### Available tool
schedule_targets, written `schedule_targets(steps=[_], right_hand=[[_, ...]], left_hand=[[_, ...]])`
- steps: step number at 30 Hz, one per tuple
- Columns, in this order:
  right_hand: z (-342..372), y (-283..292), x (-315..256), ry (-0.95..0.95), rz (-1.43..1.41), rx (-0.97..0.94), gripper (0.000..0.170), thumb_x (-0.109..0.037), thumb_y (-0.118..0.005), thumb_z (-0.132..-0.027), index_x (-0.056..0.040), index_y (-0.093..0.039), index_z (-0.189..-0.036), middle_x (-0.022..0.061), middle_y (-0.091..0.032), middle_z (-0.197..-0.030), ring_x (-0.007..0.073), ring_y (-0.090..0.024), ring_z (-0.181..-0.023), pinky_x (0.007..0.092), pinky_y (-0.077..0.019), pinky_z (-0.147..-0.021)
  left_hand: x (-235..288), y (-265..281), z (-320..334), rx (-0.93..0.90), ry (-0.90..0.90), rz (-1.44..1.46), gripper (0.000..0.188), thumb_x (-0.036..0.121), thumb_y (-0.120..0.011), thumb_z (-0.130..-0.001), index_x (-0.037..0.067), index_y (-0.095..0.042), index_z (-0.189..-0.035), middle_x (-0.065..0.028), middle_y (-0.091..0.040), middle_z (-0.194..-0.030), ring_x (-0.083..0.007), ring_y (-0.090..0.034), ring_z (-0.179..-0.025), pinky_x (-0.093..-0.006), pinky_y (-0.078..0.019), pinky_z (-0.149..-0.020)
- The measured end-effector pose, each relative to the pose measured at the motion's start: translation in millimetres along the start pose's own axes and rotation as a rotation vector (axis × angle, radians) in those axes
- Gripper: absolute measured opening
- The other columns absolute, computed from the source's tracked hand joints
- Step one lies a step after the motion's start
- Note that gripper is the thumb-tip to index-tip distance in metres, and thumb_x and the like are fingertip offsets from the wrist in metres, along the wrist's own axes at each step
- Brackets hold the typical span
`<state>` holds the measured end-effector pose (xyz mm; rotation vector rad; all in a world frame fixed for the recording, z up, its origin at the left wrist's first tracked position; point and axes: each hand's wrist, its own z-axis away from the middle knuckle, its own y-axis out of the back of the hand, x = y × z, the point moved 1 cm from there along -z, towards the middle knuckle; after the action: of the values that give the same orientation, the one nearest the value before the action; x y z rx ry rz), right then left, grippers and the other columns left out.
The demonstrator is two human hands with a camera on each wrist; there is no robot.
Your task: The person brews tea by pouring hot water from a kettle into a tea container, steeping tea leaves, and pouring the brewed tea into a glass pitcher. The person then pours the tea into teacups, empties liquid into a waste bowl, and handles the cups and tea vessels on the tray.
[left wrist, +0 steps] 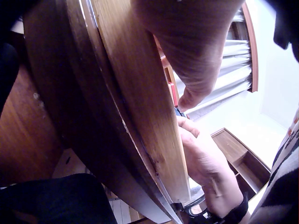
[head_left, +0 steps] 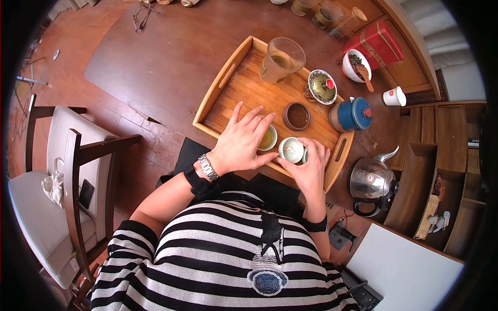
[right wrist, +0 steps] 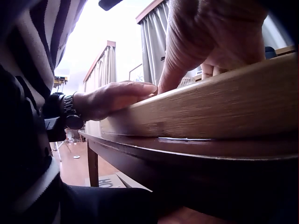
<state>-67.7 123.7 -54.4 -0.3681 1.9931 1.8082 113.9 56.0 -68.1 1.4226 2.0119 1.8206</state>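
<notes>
In the head view, a wooden tray (head_left: 244, 83) holds the tea things. My right hand (head_left: 313, 168) holds a small pale green teacup (head_left: 291, 149) by its rim near the tray's front edge, thumb on the near side. Part of another green cup (head_left: 305, 155) shows beside it, under the fingers. My left hand (head_left: 239, 142) is spread palm down, fingers nearly straight, over the tray's near left side. It partly covers a teacup with yellowish tea (head_left: 268, 139). Both wrist views show the tray's side wall (left wrist: 140, 88), which hides the cups; the thumbs are close together.
On the tray stand a ribbed glass pitcher (head_left: 280, 59), a lidded glass bowl (head_left: 321, 87) and a round brown dish (head_left: 296, 116). To the right are a blue canister (head_left: 354, 113), a steel kettle (head_left: 369, 179), a bowl of tea leaves (head_left: 356, 66) and a white cup (head_left: 394, 96).
</notes>
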Motion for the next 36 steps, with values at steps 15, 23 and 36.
schedule_targets(steps=[15,23,36], right_hand=[[-48.6,74.1,27.4,-0.016,-0.104,0.523,0.033,-0.019,-0.069,-0.076,-0.0019,-0.059,-0.102,0.0103,-0.057,-0.085,0.0217,-0.054,-0.08,0.0332,-0.0437,-0.074],[-101.2,80.8,73.8,-0.062,0.192,0.504,0.029,-0.027,-0.06,-0.083,-0.0009,-0.062,-0.097,0.0111,-0.057,-0.072,0.0212,-0.053,-0.064,0.0333,-0.0446,-0.064],[-46.1,62.8,21.9,-0.027,-0.286,0.204,0.013,-0.011,-0.062,-0.082,-0.0004,-0.06,-0.09,0.0032,-0.056,-0.071,0.0097,-0.05,-0.063,0.0233,-0.0421,-0.059]], left_hand=[[0.5,0.9,-0.4,-0.01,-0.002,-0.008,0.074,0.047,-0.062,-0.073,-0.001,-0.039,-0.124,-0.0169,-0.052,-0.114,-0.0286,-0.04,-0.12,-0.0517,-0.0164,-0.105],[-0.6,0.2,0.5,0.006,0.005,-0.017,0.074,0.048,-0.062,-0.072,-0.002,-0.04,-0.123,-0.0171,-0.053,-0.114,-0.0291,-0.04,-0.121,-0.0502,-0.0157,-0.105],[-0.2,0.8,0.0,-0.01,0.001,-0.01,0.074,0.047,-0.06,-0.074,-0.001,-0.039,-0.125,-0.017,-0.052,-0.113,-0.0288,-0.04,-0.12,-0.0522,-0.0169,-0.105]])
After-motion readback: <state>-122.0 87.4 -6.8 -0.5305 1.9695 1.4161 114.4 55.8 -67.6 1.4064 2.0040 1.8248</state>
